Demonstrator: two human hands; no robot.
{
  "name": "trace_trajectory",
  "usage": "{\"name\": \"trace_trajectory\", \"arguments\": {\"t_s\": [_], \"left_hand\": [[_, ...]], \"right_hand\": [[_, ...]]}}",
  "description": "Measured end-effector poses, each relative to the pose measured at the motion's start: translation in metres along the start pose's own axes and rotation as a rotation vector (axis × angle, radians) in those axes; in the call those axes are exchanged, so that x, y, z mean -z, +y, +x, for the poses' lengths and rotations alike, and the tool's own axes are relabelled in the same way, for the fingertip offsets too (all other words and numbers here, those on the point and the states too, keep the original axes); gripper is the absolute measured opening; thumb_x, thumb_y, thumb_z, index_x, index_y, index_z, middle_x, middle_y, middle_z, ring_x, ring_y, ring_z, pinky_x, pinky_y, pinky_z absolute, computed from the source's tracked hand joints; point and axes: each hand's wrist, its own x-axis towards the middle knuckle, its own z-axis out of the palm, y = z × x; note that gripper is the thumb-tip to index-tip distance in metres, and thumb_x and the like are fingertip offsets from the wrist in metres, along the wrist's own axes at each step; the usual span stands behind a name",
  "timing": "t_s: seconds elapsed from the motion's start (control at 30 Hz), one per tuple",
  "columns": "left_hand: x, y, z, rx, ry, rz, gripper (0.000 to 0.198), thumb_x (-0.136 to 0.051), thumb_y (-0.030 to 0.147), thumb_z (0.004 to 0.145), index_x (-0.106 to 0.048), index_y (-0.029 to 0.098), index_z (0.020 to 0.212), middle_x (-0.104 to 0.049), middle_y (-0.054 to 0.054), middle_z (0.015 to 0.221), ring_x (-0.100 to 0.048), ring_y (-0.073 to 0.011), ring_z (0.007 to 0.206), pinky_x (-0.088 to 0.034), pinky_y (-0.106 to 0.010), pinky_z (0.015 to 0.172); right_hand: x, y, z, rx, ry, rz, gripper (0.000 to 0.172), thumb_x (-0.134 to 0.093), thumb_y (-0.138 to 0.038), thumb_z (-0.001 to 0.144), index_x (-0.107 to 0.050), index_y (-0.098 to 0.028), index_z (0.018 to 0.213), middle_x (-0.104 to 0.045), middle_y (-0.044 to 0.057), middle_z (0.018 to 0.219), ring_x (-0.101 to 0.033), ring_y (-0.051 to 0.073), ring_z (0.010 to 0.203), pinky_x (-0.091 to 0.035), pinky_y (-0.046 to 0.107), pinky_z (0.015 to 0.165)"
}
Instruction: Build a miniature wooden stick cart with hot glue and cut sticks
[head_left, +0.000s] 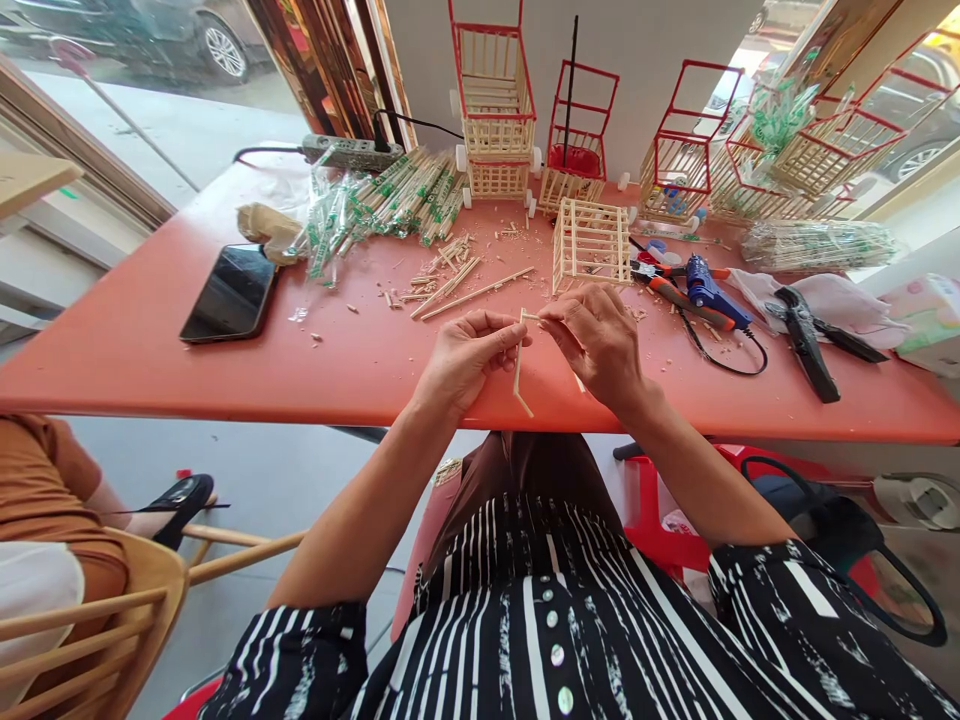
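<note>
Both my hands are pinched over the near edge of the orange table [135, 340]. My left hand [465, 355] holds a thin wooden stick [518, 375] that hangs downward from its fingers. My right hand [596, 335] grips a short stick piece [531, 317] against the top of that stick, and another stick end shows below its palm. Just beyond my hands stands an unpainted stick cage [591, 245]. Loose sticks [461, 285] and cut scraps lie to the left of it.
A black phone [231, 293] lies at the left. Wrapped chopstick packs [390, 200] are heaped at the back. Red-framed stick carts [495, 100] line the wall. A blue glue gun [709, 290], pliers [664, 280] and black cutters [806, 340] lie at the right. Another person sits at lower left [45, 500].
</note>
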Motion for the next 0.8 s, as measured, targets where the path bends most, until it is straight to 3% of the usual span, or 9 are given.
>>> {"name": "trace_trajectory", "arguments": {"t_s": [0.8], "left_hand": [[0.0026,0.0008,0.0011,0.025,-0.016,-0.005,0.036,-0.103,0.031,0.056,-0.078,0.012,0.072,-0.076,-0.006,0.069,-0.054,-0.0059,0.051,-0.042,-0.02,0.049]], "right_hand": [[0.0005,0.0015,0.0019,-0.095,0.022,0.068,0.021,-0.056,-0.038,0.113,-0.071,-0.026,0.104,-0.073,0.005,0.098,-0.068,0.024,0.096,-0.053,0.043,0.092]]}}
